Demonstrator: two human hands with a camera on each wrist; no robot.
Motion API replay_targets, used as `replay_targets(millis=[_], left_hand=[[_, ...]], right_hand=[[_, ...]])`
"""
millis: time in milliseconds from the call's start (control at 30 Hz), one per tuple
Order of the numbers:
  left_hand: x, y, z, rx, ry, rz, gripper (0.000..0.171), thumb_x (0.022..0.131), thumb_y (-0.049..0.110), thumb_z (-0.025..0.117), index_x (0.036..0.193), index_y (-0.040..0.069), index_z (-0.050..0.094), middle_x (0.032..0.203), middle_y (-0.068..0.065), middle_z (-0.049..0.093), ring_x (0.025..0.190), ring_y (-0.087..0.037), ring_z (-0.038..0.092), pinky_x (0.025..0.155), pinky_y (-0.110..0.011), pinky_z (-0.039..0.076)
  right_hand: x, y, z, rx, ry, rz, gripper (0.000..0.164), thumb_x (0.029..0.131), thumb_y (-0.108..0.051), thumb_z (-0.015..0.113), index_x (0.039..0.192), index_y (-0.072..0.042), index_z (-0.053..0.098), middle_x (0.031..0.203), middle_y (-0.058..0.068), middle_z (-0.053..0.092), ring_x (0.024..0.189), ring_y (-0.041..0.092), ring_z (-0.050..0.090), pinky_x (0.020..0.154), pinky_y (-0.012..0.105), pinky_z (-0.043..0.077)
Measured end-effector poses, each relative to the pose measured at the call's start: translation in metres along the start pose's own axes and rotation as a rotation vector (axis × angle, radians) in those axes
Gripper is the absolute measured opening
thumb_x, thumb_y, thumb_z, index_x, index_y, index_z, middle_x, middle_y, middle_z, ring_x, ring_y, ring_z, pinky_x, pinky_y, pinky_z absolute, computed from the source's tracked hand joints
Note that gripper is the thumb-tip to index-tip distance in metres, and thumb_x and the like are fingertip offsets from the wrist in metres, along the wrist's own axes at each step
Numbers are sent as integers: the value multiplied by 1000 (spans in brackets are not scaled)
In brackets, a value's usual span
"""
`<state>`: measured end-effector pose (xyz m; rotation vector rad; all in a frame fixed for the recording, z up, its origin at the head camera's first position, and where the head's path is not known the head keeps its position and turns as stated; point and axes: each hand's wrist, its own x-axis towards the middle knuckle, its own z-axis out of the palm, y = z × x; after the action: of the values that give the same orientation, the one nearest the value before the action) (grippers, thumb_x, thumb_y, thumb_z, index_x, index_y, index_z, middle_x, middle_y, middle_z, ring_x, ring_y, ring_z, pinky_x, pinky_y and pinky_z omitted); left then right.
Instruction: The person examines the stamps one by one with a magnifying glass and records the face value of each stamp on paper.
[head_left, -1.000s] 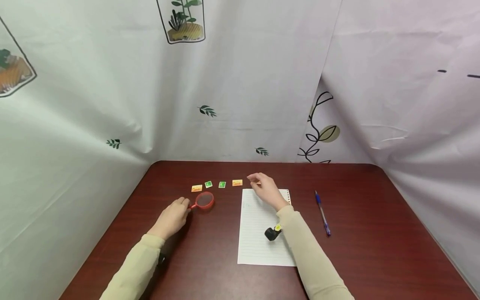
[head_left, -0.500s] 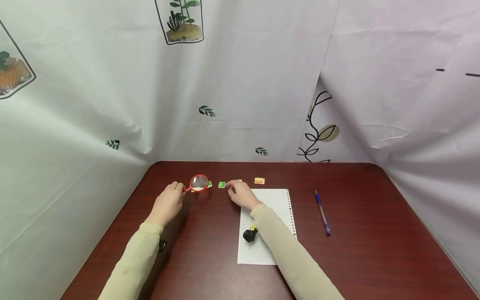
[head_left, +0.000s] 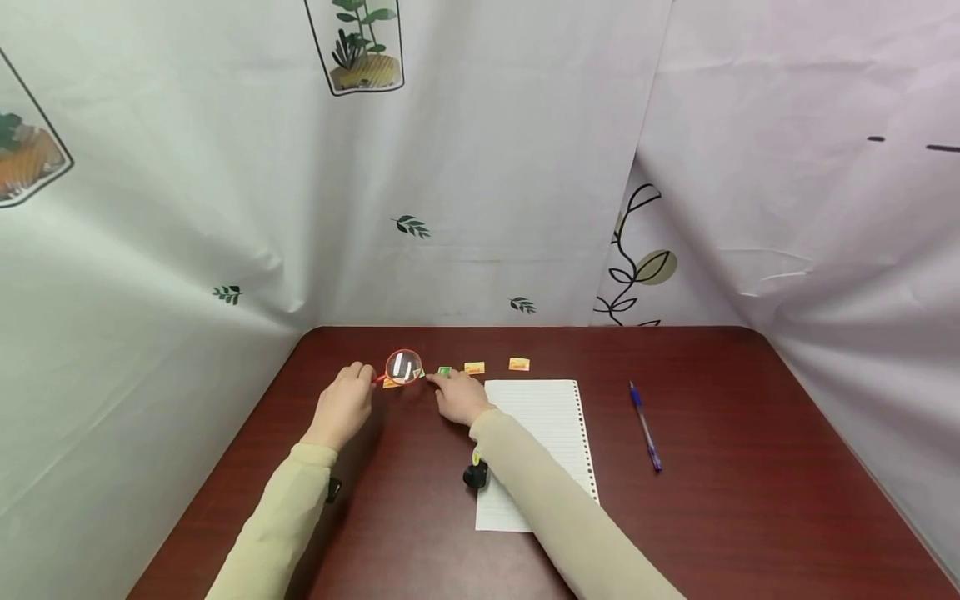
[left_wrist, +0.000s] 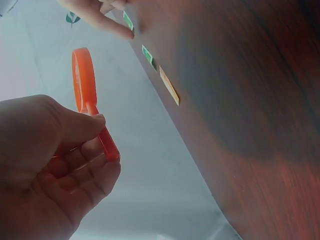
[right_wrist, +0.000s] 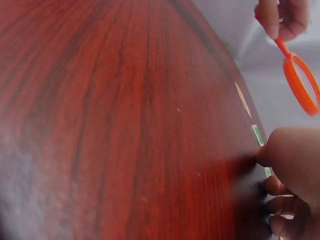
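My left hand grips the red handle of a small magnifying glass and holds it up above the table. Below the lens lie an orange stamp-like paper piece and a green one; in the head view the lens partly covers them. My right hand is low over the table, its index finger stretched left beside that green piece; whether it touches is unclear. A second green piece lies just past this hand's knuckles. Further right are two more orange pieces, one near and one far.
A lined sheet of paper lies partly under the right forearm. Right of it is a blue pen. The dark red tabletop ends at a patterned white curtain. A black wrist camera hangs below the right sleeve.
The left hand has raised the magnifying glass and moved it over the left pieces. The right hand has moved left from above the sheet, uncovering the far right orange piece.
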<state>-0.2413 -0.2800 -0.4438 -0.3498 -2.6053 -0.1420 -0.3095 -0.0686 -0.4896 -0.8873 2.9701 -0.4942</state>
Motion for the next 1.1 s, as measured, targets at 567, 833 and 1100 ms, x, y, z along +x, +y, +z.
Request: replay_targets(millis=[567, 833, 1100], left_hand=[[5, 8, 4, 44, 39, 43, 12, 84, -10, 66, 86, -4, 56, 82, -17, 54, 77, -37, 56, 57, -48, 53], [1, 10, 7, 58, 38, 48, 11, 82, -13, 59, 86, -4, 57, 81, -16, 54, 76, -37, 56, 55, -46, 52], [-1, 12, 7, 64, 59, 51, 13, 80, -14, 59, 88, -5, 58, 81, -17, 54, 76, -37, 56, 56, -47, 53]], right_hand=[[-2, -22, -4, -59, -58, 137, 42, 109, -34, 41, 150, -33, 50, 147, 11, 49, 131, 28, 48, 99, 49, 43], [-2, -23, 6, -112, -28, 143, 41, 109, -36, 41, 149, -35, 51, 144, 9, 51, 126, 29, 50, 95, 49, 44], [-2, -25, 6, -115, -3, 139, 40, 108, -35, 43, 148, -35, 52, 141, 10, 52, 123, 30, 52, 94, 50, 45]])
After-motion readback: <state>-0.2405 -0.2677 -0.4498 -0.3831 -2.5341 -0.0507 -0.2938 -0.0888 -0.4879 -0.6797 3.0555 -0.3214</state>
